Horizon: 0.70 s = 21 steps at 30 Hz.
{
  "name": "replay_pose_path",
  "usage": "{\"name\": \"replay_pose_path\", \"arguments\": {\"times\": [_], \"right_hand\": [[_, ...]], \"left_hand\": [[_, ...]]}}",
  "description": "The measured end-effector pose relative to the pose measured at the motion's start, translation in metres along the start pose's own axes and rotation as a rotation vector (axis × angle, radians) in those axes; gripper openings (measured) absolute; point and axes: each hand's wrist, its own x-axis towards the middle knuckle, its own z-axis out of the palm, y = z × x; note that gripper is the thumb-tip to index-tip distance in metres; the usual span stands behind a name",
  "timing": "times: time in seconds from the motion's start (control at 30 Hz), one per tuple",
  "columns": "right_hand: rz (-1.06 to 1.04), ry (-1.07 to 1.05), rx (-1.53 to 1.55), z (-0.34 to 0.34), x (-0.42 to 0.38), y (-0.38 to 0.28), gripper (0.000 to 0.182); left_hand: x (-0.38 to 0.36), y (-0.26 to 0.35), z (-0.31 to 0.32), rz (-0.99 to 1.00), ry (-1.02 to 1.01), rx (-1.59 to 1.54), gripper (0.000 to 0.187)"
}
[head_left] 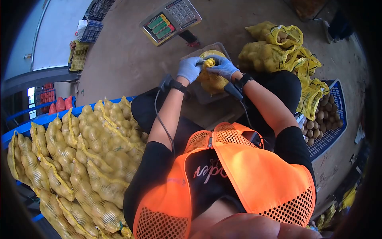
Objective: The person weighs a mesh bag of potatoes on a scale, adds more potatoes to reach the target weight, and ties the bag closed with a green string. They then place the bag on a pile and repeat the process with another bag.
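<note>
Shows as a rounded, filled yellow mesh bag (pixel 213 83) with a bunched neck (pixel 209 63). Sits over the scale plate (pixel 222 47), between and below left hand (pixel 190 68) and right hand (pixel 223 67), both pinching the neck.

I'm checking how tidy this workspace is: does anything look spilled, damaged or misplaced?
Only the pale scraps on the floor beyond the blue crate look out of place, like litter; I see no spill or damage.
</note>
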Motion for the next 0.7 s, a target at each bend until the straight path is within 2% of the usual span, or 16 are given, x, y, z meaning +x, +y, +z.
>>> {"name": "replay_pose_path", "arguments": {"times": [0.03, 0.07, 0.13, 0.2, 0.23, 0.3, 0.33, 0.4, 0.43, 0.47, 0.53, 0.57, 0.6, 0.67, 0.7], "right_hand": [[0.088, -0.04, -0.005, 0.0, 0.0, -0.001, 0.044], [0.088, -0.042, -0.005, 0.0, 0.001, 0.0, 0.044], [0.143, -0.019, 0.173, -0.002, 0.004, 0.0, 0.038], [0.177, 0.045, 0.185, -0.008, 0.009, -0.005, 0.036], [0.214, 0.108, 0.199, -0.011, 0.011, -0.008, 0.033], [0.221, 0.089, 0.224, -0.011, 0.013, -0.004, 0.032], [0.228, 0.062, 0.244, -0.011, 0.015, -0.002, 0.031], [0.234, 0.042, 0.228, -0.011, 0.017, 0.0, 0.031], [0.243, 0.023, 0.21, -0.012, 0.016, 0.0, 0.031], [0.247, 0.02, 0.206, -0.013, 0.016, 0.002, 0.031], [0.212, -0.06, 0.244, -0.016, 0.02, 0.005, 0.031], [0.207, -0.062, 0.246, -0.015, 0.021, 0.004, 0.031], [0.206, -0.063, 0.227, -0.015, 0.02, 0.003, 0.032], [0.199, -0.048, 0.214, -0.017, 0.02, -0.001, 0.033], [0.169, -0.046, 0.156, -0.018, 0.02, 0.001, 0.035]], "left_hand": [[0.001, 0.006, -0.004, 0.012, -0.111, 0.223, 0.014], [0.0, 0.012, -0.008, 0.023, -0.221, 0.446, 0.014], [-0.002, 0.017, -0.014, -0.043, -0.241, 0.449, 0.015], [-0.007, 0.018, -0.016, -0.099, -0.265, 0.45, 0.017], [-0.013, 0.017, -0.017, -0.135, -0.255, 0.345, 0.017], [-0.023, 0.022, -0.012, -0.273, -0.226, 0.212, 0.02], [-0.022, 0.022, -0.008, -0.272, -0.226, 0.212, 0.02], [-0.021, 0.022, -0.003, -0.167, 0.236, 0.14, 0.026], [-0.016, 0.02, -0.003, -0.001, 0.309, 0.204, 0.033], [-0.01, 0.018, -0.001, -0.006, 0.312, 0.201, 0.033], [0.007, 0.014, -0.001, 0.248, 0.124, 0.269, 0.032], [0.012, 0.008, 0.003, 0.142, 0.003, 0.285, 0.026], [0.014, 0.009, 0.0, 0.146, 0.004, 0.29, 0.026], [0.018, 0.011, -0.002, -0.102, -0.113, 0.313, 0.019], [0.015, 0.009, -0.003, -0.06, -0.04, 0.252, 0.015]]}}
